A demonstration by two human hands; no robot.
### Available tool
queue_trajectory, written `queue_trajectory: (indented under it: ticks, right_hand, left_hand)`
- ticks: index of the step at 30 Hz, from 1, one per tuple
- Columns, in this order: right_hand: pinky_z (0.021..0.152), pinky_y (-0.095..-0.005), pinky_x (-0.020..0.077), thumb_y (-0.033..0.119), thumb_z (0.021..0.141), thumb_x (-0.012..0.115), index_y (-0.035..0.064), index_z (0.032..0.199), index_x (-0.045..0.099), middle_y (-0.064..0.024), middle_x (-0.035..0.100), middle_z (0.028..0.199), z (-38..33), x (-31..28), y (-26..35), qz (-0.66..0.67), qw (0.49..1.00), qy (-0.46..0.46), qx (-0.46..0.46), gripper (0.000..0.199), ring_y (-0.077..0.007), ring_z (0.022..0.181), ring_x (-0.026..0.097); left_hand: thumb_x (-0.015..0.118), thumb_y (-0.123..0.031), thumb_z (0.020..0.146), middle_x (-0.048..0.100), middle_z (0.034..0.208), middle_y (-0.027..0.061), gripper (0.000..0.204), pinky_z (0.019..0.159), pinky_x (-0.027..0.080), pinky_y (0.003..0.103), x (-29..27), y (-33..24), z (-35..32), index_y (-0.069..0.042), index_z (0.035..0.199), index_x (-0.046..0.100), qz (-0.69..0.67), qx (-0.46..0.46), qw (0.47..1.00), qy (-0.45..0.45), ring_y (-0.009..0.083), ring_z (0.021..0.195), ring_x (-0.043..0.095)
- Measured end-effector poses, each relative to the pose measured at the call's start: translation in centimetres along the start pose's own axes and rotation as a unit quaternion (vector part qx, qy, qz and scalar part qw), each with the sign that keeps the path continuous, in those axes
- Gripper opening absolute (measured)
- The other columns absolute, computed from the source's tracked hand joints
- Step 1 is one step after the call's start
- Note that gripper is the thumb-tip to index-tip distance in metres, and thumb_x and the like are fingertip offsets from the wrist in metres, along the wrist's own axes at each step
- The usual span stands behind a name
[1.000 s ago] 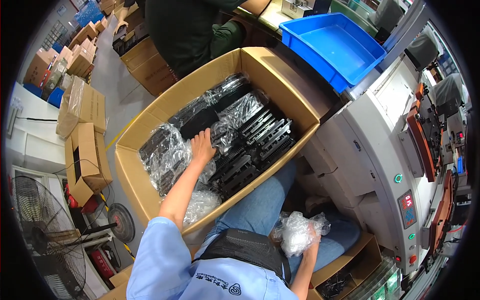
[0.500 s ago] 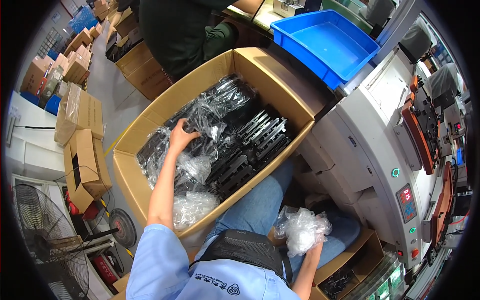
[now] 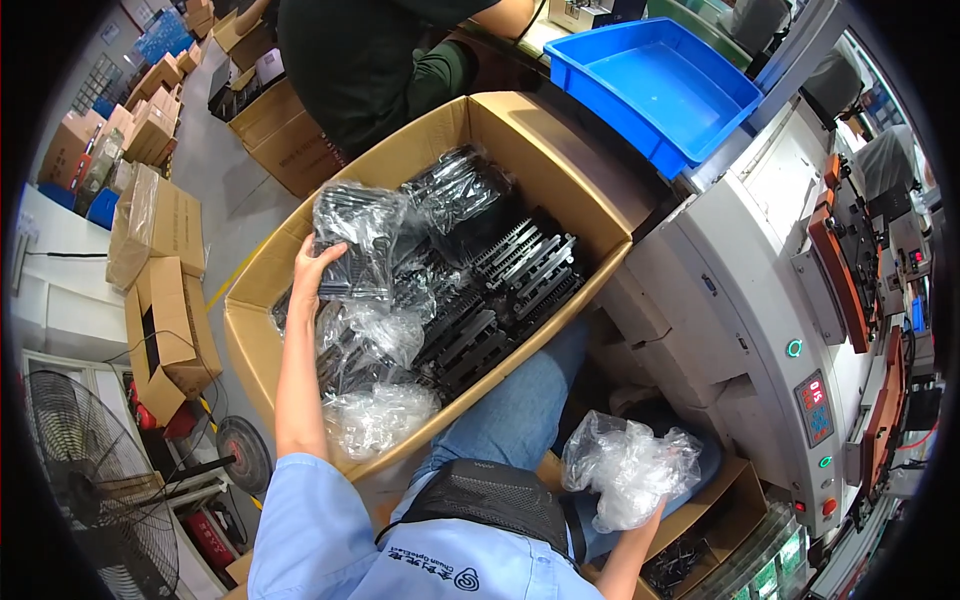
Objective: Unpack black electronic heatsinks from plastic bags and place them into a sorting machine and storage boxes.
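Observation:
My left hand [image 3: 318, 268] grips a clear plastic bag of black parts [image 3: 362, 238], lifted at the left side of a large cardboard box [image 3: 262, 322]. The thumb lies on the near face of the bag; the other fingers are mostly behind it. Inside the box are bare black comb-like parts [image 3: 500, 270] and another wrapped bundle [image 3: 462, 190]. Crumpled clear film [image 3: 378, 420] lies in the box's near corner. Over my right thigh, my right hand [image 3: 652, 512] is closed on a wad of crumpled clear plastic bags [image 3: 628, 470], which hides most of its fingers.
A blue tray [image 3: 655, 95] stands beyond the box at the right. To the right is a white machine [image 3: 720, 270] with a lit panel. A smaller carton [image 3: 735, 510] sits by my right leg. At the left stands a fan [image 3: 95, 470]. A person in dark clothing [image 3: 370, 70] sits ahead.
My left hand has taken hold of a bagged bundle and raised it up and to the left from the pile. My right hand has shifted slightly right with the plastic wad.

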State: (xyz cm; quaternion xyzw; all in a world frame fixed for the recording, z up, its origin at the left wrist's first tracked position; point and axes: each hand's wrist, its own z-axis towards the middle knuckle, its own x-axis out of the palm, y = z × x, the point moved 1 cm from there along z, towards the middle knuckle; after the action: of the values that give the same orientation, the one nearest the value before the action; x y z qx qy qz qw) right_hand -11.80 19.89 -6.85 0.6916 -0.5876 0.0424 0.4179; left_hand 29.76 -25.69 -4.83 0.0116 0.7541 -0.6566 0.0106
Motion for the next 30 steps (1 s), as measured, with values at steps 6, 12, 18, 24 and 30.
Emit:
queue_trajectory:
  ticks: [6,12,18,24,30]
  right_hand:
    - [0.071,-0.0401,0.0536,0.056,0.088,0.047,0.0056,0.105,0.058,-0.0110,0.063,0.095,-0.4,4.5,1.7,-0.018,0.996,-0.084,0.031,0.054,-0.0262,0.080,0.061]
    - [0.059,-0.0378,0.0539,0.054,0.084,0.057,0.0059,0.093,0.061,-0.0100,0.063,0.081,2.0,1.0,-0.2,-0.031,0.995,-0.095,0.012,0.049,-0.0239,0.067,0.061]
    - [0.069,-0.0291,0.0488,0.038,0.083,0.064,0.0067,0.110,0.058,-0.0047,0.060,0.091,4.0,0.0,0.9,-0.278,0.953,0.003,-0.116,0.042,-0.0146,0.076,0.056]
    - [0.077,-0.0249,0.0445,0.017,0.076,0.072,0.0084,0.129,0.049,-0.0016,0.058,0.098,-1.5,16.4,2.9,-0.469,0.860,0.149,-0.136,0.058,-0.0115,0.083,0.054]
    - [0.079,-0.0333,0.0473,0.025,0.080,0.065,0.0148,0.136,0.040,-0.0137,0.064,0.090,-1.3,24.6,0.1,-0.617,0.681,0.281,-0.277,0.063,-0.0233,0.083,0.063]
  left_hand:
    - [0.073,-0.011,0.072,0.063,0.098,0.0045,0.044,0.077,0.048,0.026,-0.8,-1.0,-0.5,-0.002,0.112,0.056,-0.041,0.008,0.999,0.009,0.0126,0.085,0.060]
    - [0.073,-0.012,0.072,0.063,0.097,0.0041,0.044,0.076,0.048,0.025,-2.6,-4.3,-1.0,-0.003,0.111,0.057,-0.043,0.041,0.998,-0.028,0.0126,0.084,0.060]
    - [0.066,-0.014,0.078,0.063,0.102,0.0071,0.039,0.082,0.052,0.034,-4.3,-7.4,-1.7,-0.002,0.113,0.055,-0.196,0.087,0.976,-0.048,0.0195,0.088,0.063]
    - [0.067,-0.025,0.082,0.060,0.113,0.0089,0.047,0.092,0.047,0.036,0.6,-8.9,-3.9,-0.002,0.120,0.052,-0.397,0.049,0.916,0.005,0.0223,0.101,0.058]
    - [0.072,-0.019,0.079,0.061,0.107,0.0064,0.049,0.085,0.049,0.030,7.8,-10.1,-7.7,-0.002,0.120,0.051,-0.207,0.087,0.973,-0.047,0.0169,0.096,0.059]
